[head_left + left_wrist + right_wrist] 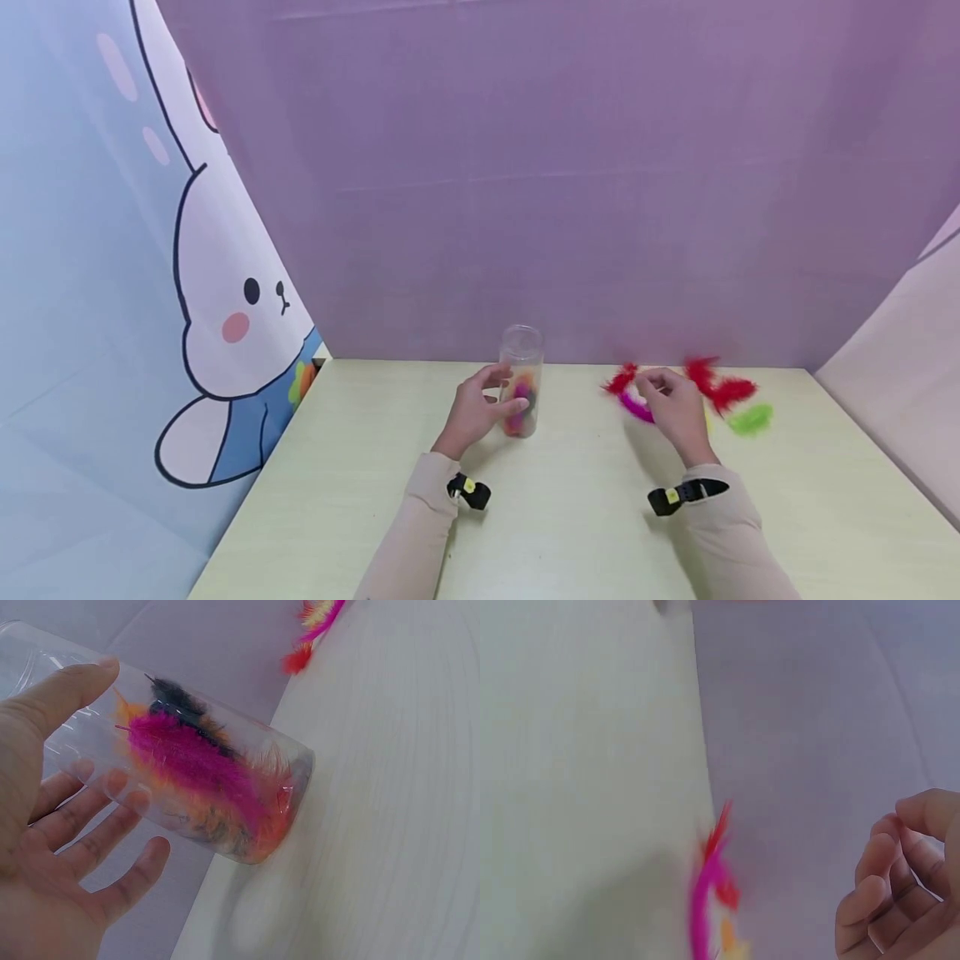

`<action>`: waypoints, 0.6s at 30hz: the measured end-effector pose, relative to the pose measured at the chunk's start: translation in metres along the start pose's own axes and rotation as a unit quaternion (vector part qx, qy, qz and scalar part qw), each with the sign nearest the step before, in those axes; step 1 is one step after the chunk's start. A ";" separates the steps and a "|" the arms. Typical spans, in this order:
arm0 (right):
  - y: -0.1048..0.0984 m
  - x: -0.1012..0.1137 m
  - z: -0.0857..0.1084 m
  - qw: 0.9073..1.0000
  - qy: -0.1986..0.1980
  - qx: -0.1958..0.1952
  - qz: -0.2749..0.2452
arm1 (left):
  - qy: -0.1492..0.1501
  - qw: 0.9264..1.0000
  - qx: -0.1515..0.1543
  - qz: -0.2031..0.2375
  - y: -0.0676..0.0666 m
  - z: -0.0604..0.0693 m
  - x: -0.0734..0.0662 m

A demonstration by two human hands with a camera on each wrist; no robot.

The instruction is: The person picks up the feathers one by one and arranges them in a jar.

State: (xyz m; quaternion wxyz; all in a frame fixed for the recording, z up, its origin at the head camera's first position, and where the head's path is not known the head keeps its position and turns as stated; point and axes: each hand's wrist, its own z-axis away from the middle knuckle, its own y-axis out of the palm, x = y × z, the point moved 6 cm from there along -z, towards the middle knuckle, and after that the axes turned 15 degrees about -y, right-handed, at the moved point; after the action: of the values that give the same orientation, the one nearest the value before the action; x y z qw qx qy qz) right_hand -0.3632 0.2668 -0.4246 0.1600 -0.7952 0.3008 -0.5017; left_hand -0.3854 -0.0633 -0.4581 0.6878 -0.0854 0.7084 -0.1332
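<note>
A clear cylindrical jar (521,358) stands upright on the table with several feathers inside, among them magenta (187,761), orange and black ones. My left hand (476,408) holds the jar from its left side, thumb across the near wall and fingers round the far side, some seen through it. My right hand (675,408) hovers over loose feathers, fingers loosely bent and thumb tip close to the index finger; no feather shows between them. Below it lie a magenta feather (636,407) and a red feather (621,379). A yellow feather (708,422) is partly hidden by the hand.
Red feathers (727,392) and a green feather (752,420) lie right of my right hand. A purple cloth backdrop (570,183) rises behind the table's (555,533) far edge. A blue panel with a rabbit (225,333) stands on the left, and a pale panel on the right.
</note>
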 end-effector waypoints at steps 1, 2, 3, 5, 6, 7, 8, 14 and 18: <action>-0.004 -0.006 0.002 1.000 0.010 -0.002 0.001 | 0.000 1.000 0.000 -0.001 0.000 0.000 0.000; -0.007 -0.012 0.003 1.000 0.018 -0.003 0.001 | 0.000 1.000 -0.001 -0.001 0.000 -0.001 0.001; -0.010 -0.019 0.003 1.000 0.025 -0.004 0.002 | 0.000 1.000 -0.001 0.000 0.000 0.000 0.001; -0.016 -0.029 0.004 0.999 0.040 -0.006 -0.002 | 0.000 1.000 -0.002 0.003 0.000 0.000 0.001; -0.019 -0.033 0.004 0.999 0.047 -0.009 -0.006 | 0.001 1.000 -0.002 0.005 0.000 0.000 0.001; -0.021 -0.038 0.005 0.999 0.053 -0.011 -0.008 | 0.002 1.000 -0.002 0.007 0.001 -0.001 0.001; -0.024 -0.041 0.005 0.998 0.058 -0.011 -0.009 | 0.003 1.000 -0.001 0.009 0.001 -0.001 0.001; -0.035 -0.063 0.008 0.997 0.080 0.010 0.016 | 0.005 1.000 -0.001 0.006 0.002 -0.002 0.001; -0.037 -0.074 0.009 0.996 0.081 0.030 0.027 | 0.004 1.000 -0.004 0.001 0.002 -0.002 0.001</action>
State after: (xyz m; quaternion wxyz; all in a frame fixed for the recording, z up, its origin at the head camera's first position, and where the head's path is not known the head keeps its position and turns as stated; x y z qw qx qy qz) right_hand -0.3662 0.3420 -0.4597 0.1726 -0.7384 0.3191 -0.5684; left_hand -0.3876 -0.0616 -0.4600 0.6848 -0.0876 0.7117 -0.1300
